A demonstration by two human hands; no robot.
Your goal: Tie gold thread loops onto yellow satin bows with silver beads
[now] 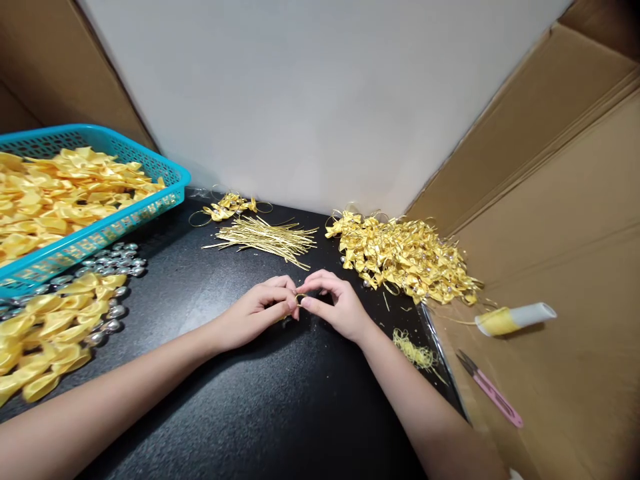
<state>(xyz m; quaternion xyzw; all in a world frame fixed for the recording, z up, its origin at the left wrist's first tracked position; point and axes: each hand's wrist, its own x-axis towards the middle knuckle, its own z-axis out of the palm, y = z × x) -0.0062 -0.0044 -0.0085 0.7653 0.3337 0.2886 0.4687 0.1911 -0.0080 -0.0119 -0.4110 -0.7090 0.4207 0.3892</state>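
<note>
My left hand (267, 303) and my right hand (336, 301) meet over the middle of the black table (240, 413). Between their fingertips is a small loop of gold cord (301, 295), pinched from both sides. Fingers hide part of the loop, and a small dark or shiny bit under my left fingers is too unclear to name. Just beyond the hands lies a bundle of cut gold cords (267, 238). To the right of them is a heap of yellow bows with gold loops and silver beads (405, 257).
A blue basket (183, 177) of yellow ribbon bows stands at left. In front of it lie silver beads (117, 260) and more bows (55, 327). At right are thread scraps (415, 350), a thread tube (517, 319) and pink snips (493, 393). Cardboard walls (550, 180) flank the table.
</note>
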